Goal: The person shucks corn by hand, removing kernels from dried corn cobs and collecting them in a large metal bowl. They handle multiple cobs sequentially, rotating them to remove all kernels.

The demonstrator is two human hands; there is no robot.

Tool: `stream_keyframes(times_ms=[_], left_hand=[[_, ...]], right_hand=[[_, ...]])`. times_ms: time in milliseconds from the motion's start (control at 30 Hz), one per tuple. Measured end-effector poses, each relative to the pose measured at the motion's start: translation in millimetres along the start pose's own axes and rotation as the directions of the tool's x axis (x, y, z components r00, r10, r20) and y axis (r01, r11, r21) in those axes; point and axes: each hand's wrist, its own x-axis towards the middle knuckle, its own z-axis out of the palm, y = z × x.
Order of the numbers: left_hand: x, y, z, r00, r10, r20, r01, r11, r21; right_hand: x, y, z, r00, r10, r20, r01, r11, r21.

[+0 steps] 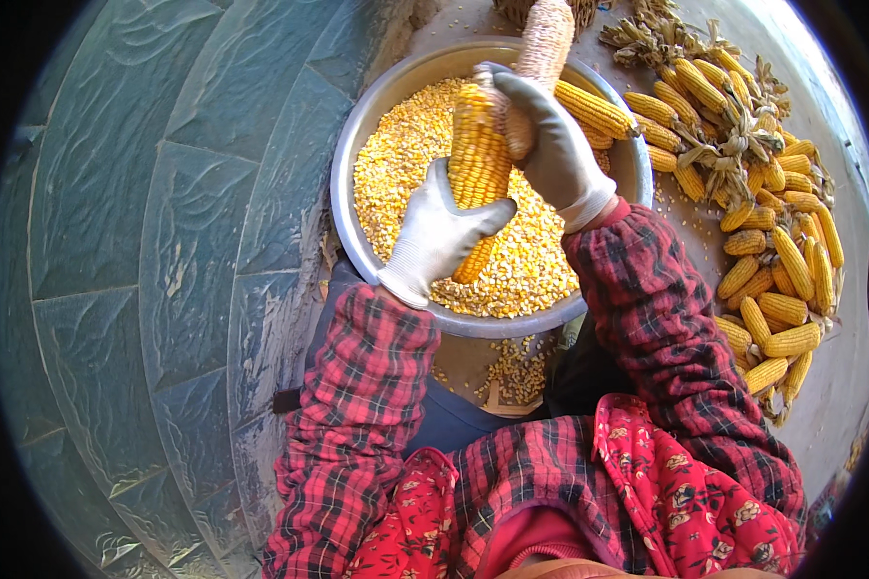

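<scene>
A large metal basin point(346, 217) holds a bed of loose corn kernels point(398, 181). Above it, my left hand point(434, 228), in a white work glove with a dark palm, grips an ear of yellow corn point(479, 155) around its lower half. My right hand point(554, 137), gloved the same way, is closed around a bare corncob point(548, 40) that slants up past the basin's far rim. The cob's lower end meets the upper side of the ear, and that spot is blurred. Behind my right hand, another ear of corn point(594, 108) lies in the basin against the rim.
A long heap of husked corn ears point(786, 250) covers the floor on the right, with dry husks point(652, 36) at its far end. Beyond the basin stands a wicker basket point(585, 11). Spilled kernels point(518, 369) lie below the near rim. Blue-green wall panels point(188, 253) rise at left.
</scene>
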Motion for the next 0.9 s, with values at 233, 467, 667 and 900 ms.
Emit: stream_keyframes(times_ms=[233,467,667,900], left_hand=[[-6,-1,4,0.988,0.056,0.146,0.022,0.875,-0.484],[-1,-9,4,0.998,0.040,0.052,-0.021,0.942,-0.336],[-7,6,13,0.997,-0.026,-0.077,0.044,0.968,0.248],[-12,-8,-2,0.986,0.008,0.164,0.061,0.909,-0.411]], right_hand=[[0,9,0,0.975,-0.201,-0.099,0.158,0.928,-0.336],[1,-6,-2,0.994,0.094,-0.047,-0.102,0.975,-0.196],[2,6,12,0.991,-0.135,0.013,0.131,0.924,-0.360],[10,5,-2,0.984,-0.102,-0.146,0.094,0.994,-0.060]])
